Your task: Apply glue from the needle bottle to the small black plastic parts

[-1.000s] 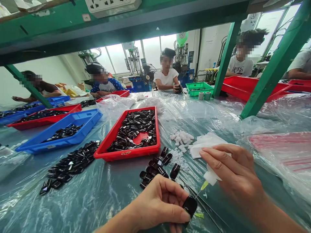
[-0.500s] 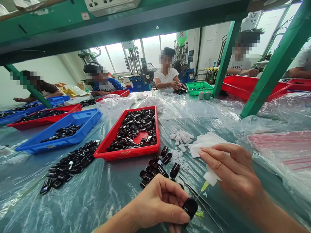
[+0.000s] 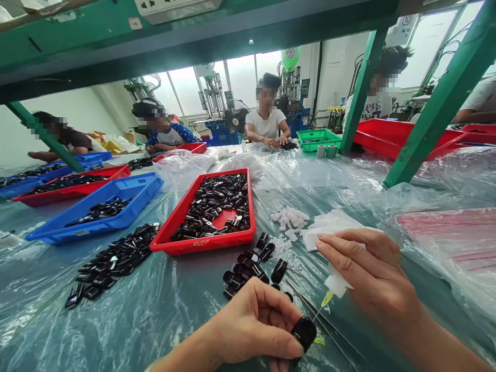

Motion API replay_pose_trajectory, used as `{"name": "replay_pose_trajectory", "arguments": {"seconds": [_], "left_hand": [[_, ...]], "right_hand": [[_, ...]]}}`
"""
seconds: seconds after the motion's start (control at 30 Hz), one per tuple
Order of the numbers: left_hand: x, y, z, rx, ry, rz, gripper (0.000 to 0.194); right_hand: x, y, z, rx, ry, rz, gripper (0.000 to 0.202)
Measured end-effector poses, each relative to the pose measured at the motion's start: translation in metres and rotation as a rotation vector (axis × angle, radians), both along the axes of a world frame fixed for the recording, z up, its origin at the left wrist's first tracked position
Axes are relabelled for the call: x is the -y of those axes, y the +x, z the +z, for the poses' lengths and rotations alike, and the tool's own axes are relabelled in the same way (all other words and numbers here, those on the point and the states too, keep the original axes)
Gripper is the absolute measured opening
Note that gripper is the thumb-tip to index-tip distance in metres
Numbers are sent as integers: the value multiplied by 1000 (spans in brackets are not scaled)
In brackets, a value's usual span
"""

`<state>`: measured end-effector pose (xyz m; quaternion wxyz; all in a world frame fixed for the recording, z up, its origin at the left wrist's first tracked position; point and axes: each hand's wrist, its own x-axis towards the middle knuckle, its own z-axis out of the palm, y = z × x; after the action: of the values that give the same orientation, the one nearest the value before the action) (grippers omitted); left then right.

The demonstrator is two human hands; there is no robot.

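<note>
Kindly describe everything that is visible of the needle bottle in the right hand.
The bottle is whitish, apparently plastic, its body mostly hidden by the right hand gripping it. It tilts nozzle down; a yellowish hub carries a thin, seemingly metal needle, its tip at the edge of the black piece in the left hand. Its contents cannot be seen.

Head cam, worn, looks fwd + down over table, hands close.

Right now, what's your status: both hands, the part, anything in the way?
Left hand pinching black part. Right hand gripping white bottle, needle at part's edge. Thin rods lie close by, possible snag.
</note>
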<state>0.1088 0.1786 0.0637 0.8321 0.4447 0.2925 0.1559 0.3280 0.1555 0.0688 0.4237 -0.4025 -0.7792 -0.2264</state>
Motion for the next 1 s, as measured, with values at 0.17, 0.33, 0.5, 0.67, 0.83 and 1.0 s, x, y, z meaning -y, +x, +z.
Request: {"name": "replay_pose_trajectory", "arguments": {"seconds": [0.17, 0.33, 0.5, 0.67, 0.83, 1.0], "left_hand": [[0, -1, -1, -20, 21, -8, 26], [1, -1, 1, -24, 7, -10, 23], [1, 0, 2, -18, -4, -23, 22], [0, -1, 1, -10, -3, -18, 22], [0, -1, 0, -13, -1, -19, 22], [-1, 1, 1, 10, -23, -16, 24]], "right_hand": [[0, 1, 0, -3, 10, 1, 29], [0, 1, 0, -1, -3, -3, 33], [2, 1, 0, -9, -18, -10, 33], [1, 0, 2, -4, -3, 5, 33], [0, -1, 1, -19, 10, 6, 31], [0, -1, -2, -26, 12, -25, 30]]}}
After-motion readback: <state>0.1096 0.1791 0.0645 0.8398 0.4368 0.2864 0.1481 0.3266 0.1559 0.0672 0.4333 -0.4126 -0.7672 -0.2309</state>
